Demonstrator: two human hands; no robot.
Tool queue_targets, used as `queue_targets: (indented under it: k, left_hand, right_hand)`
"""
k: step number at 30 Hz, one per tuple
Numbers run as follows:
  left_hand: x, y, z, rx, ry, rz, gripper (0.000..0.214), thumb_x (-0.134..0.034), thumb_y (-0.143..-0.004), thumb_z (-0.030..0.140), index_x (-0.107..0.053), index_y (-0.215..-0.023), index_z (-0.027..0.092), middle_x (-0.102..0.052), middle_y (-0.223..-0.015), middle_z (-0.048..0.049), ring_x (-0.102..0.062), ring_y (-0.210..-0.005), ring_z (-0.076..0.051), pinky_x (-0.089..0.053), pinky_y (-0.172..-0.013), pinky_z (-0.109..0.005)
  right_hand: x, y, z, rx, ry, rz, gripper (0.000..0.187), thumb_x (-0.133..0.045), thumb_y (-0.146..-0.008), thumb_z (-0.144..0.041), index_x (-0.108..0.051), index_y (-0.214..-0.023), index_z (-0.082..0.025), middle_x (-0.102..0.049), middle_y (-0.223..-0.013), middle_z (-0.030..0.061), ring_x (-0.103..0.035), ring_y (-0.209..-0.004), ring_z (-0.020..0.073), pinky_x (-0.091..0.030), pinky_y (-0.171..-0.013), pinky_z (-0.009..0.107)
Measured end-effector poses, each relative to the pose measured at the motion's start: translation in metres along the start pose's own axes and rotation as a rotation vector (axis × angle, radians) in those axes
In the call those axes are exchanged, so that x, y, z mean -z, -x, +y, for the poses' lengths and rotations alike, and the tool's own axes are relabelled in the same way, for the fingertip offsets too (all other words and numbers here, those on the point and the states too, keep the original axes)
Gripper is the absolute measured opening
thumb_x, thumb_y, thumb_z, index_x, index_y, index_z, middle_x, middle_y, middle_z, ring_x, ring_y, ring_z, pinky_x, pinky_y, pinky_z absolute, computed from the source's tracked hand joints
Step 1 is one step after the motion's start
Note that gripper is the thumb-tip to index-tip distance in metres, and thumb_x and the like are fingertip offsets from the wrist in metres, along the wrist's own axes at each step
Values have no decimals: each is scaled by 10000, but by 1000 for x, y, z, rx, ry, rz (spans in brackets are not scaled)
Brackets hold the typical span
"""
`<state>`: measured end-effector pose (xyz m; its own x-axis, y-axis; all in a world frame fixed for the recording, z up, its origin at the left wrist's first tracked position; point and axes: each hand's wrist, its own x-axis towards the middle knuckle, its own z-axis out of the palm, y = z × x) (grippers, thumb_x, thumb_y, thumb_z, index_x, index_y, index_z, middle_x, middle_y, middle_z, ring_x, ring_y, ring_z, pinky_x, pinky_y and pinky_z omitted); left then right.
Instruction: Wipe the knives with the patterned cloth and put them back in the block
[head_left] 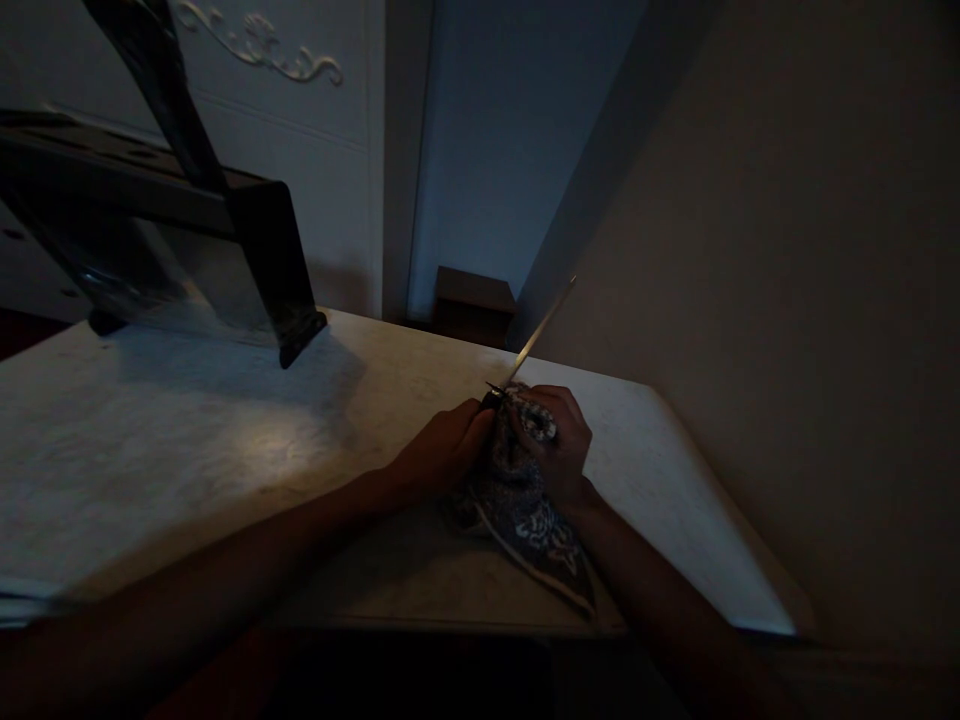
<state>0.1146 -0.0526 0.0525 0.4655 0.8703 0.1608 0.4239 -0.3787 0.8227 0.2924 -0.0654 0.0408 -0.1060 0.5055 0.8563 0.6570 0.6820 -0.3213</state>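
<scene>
My left hand is closed around the dark handle of a long, thin metal tool. The tool's slim shaft, a narrow blade or rod, points up and to the right, past the far edge of the table. A dark patterned cloth with a pale floral design and light hem is bunched in my right hand, its fingers curled around a fold. Both hands are close together near the tool's guard. The lower part of the cloth hangs onto the tabletop. Dim light hides the finer detail.
A pale marbled table spans the view. On its left stands a dark stand with slots on top and a clear panel. A beige wall borders the right side. Behind the table are a white ornamented panel and a brown box-like piece.
</scene>
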Motion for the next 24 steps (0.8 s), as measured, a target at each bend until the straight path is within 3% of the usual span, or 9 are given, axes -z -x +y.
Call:
queue_targets:
  k: [6,24]
  left_hand:
    - [-2,7,8,80,-261,-41,313,-239,-978,396,-463,-1003,179,-663,-836,-104,-643,-772,-255,-413,-662,-336]
    - [-4,9,5,54,-315,-4,270,-301,-980,378,-460,-1055,174,-691,-926,-132,-668,-819,-268,-443,-679,-334]
  right_hand:
    - [-1,1,4,3,27,-10,183,-678,-843,-263,-643,-1022,-252,-655,-967,37,-637,-897,203,-539,-778,361]
    - [0,3,5,-1,19,-20,205,-665,-843,-250,-672,-1048,-248,-676,-990,53,-647,-909,215,-546,-796,385]
